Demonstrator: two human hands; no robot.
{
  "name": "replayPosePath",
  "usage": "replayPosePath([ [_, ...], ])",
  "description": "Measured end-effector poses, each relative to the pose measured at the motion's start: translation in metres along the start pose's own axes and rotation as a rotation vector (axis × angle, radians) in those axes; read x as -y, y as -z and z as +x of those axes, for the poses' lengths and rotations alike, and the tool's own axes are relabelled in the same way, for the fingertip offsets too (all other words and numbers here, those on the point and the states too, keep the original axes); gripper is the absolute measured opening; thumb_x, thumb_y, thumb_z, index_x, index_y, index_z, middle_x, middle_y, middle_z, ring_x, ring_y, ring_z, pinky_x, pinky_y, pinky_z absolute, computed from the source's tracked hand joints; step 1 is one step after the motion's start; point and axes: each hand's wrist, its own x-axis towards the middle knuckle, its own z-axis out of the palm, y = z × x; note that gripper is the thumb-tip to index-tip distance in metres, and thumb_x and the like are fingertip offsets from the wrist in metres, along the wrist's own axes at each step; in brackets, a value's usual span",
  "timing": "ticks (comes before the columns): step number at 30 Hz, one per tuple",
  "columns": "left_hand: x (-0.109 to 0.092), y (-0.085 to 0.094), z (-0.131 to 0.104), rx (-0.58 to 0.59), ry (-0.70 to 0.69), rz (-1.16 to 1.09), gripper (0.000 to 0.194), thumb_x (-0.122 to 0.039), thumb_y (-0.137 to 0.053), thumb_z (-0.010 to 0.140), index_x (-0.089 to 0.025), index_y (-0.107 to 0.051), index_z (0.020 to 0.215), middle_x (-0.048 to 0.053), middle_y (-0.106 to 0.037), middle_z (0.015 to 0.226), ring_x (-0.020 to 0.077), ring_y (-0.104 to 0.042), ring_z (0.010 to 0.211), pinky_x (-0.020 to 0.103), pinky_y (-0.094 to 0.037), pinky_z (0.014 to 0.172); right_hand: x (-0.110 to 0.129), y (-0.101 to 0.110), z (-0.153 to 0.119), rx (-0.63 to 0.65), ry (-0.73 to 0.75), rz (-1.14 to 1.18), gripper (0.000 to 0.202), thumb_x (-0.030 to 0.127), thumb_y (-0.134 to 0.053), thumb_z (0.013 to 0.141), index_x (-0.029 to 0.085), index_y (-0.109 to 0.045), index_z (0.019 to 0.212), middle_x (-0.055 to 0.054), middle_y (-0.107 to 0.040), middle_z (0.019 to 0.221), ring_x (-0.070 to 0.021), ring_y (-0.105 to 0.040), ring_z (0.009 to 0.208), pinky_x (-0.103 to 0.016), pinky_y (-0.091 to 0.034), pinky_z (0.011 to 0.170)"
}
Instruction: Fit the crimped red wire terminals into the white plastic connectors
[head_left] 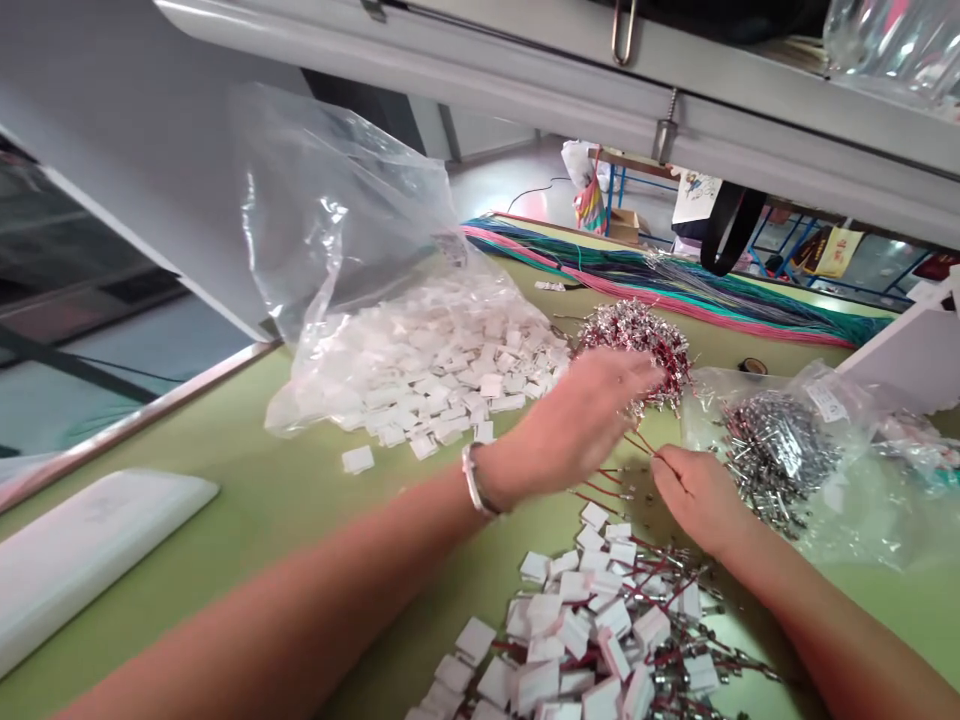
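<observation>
My right hand (694, 495) pinches thin red wires (639, 442) between thumb and fingers, above the green tabletop. Just left of it my left hand (577, 420), a pale bangle at its wrist, reaches over the near edge of a heap of short red wires with metal ends (637, 330). Motion smears its fingers, and I cannot see whether anything is in them. A few loose red wires (604, 485) lie below the hands. Closer to me is a pile of white plastic housings with red wires and metal ends attached (574, 630).
A clear bag (337, 220) spills white housings (442, 385) at left. Another bag with metal parts (780, 450) lies at right. Long coloured wires (675, 290) run along the back edge. A white lamp-like bar (420, 50) crosses overhead; a white object (97, 550) sits front left.
</observation>
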Motion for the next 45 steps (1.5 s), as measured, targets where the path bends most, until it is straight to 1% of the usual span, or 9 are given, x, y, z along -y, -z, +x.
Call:
replayPosePath([
  [3,-0.006,-0.017,-0.008,0.323,-0.109,0.215,0.05,-0.011,-0.045,0.085,-0.02,-0.041,0.134,0.009,-0.064,0.105,0.0211,-0.058,0.098,0.039,-0.042,0.092,0.006,0.0,-0.001,0.009,0.017,0.089,0.032,0.027,-0.036,0.092,0.019,-0.054,0.066,-0.002,-0.06,0.061,-0.0142,-0.052,0.056,-0.026,-0.036,0.057],
  [6,-0.009,-0.03,-0.014,0.451,0.058,0.214,0.049,-0.011,-0.044,0.084,-0.016,-0.042,0.133,0.007,-0.065,0.09,0.018,-0.06,0.078,0.029,-0.045,0.071,0.005,0.01,-0.001,0.074,-0.022,0.34,0.032,0.03,-0.04,0.092,0.019,-0.058,0.068,-0.001,-0.061,0.061,-0.0137,-0.055,0.058,-0.025,-0.041,0.058],
  [11,-0.003,-0.019,-0.005,0.199,0.459,-0.089,0.027,-0.028,-0.038,0.093,-0.016,-0.061,0.086,0.002,-0.061,0.072,0.0107,-0.052,0.061,0.022,-0.039,0.058,-0.036,0.043,0.006,-0.046,-0.053,0.152,0.026,0.033,-0.046,0.089,0.02,-0.069,0.088,-0.003,-0.067,0.078,-0.0173,-0.061,0.072,-0.03,-0.046,0.067],
  [14,0.004,-0.01,-0.001,0.158,0.62,-0.289,0.031,-0.032,-0.044,0.09,-0.015,-0.059,0.068,0.0,-0.057,0.063,0.008,-0.046,0.053,0.02,-0.034,0.051,-0.064,0.053,0.01,0.091,0.06,-0.199,0.022,0.025,-0.051,0.086,0.023,-0.069,0.099,-0.005,-0.065,0.101,-0.0198,-0.06,0.091,-0.032,-0.045,0.078],
  [19,0.007,-0.01,-0.003,0.142,0.734,-0.548,0.036,-0.039,-0.047,0.089,-0.014,-0.061,0.067,0.001,-0.059,0.063,0.0055,-0.036,0.045,0.019,-0.029,0.044,-0.081,0.04,0.014,0.15,0.101,-0.499,0.021,0.024,-0.046,0.089,0.019,-0.066,0.085,-0.008,-0.063,0.091,-0.021,-0.06,0.086,-0.03,-0.043,0.071],
  [25,0.004,-0.018,-0.005,0.126,0.832,-0.727,0.032,-0.042,-0.058,0.083,-0.013,-0.065,0.072,0.001,-0.061,0.063,0.0038,-0.034,0.042,0.019,-0.027,0.04,-0.064,0.033,0.011,-0.107,-0.015,-0.331,0.018,0.03,-0.044,0.088,0.02,-0.059,0.088,-0.004,-0.066,0.071,-0.0194,-0.059,0.059,-0.029,-0.037,0.054],
  [32,-0.004,-0.028,-0.008,0.156,0.783,-0.751,0.023,-0.035,-0.062,0.079,-0.013,-0.066,0.071,0.0,-0.063,0.062,0.0046,-0.043,0.047,0.02,-0.035,0.047,-0.01,0.006,-0.001,-0.084,0.009,0.165,0.017,0.035,-0.043,0.089,0.023,-0.052,0.08,0.001,-0.064,0.062,-0.0143,-0.054,0.049,-0.025,-0.039,0.047],
  [39,-0.003,-0.031,-0.01,0.162,0.706,-0.636,0.02,-0.031,-0.06,0.08,-0.014,-0.069,0.074,0.0,-0.063,0.062,0.0069,-0.05,0.054,0.02,-0.04,0.051,-0.013,-0.001,-0.001,-0.115,0.069,0.187,0.016,0.032,-0.047,0.087,0.023,-0.06,0.086,0.0,-0.066,0.067,-0.016,-0.059,0.058,-0.027,-0.044,0.055],
  [45,-0.002,-0.026,-0.016,0.203,0.257,-0.127,0.02,-0.021,-0.05,0.088,-0.017,-0.068,0.081,0.004,-0.067,0.074,0.0123,-0.059,0.07,0.025,-0.046,0.065,-0.007,0.009,-0.003,0.01,-0.011,0.337,0.022,0.035,-0.049,0.084,0.022,-0.061,0.07,0.002,-0.056,0.057,-0.0143,-0.051,0.054,-0.025,-0.039,0.051],
])
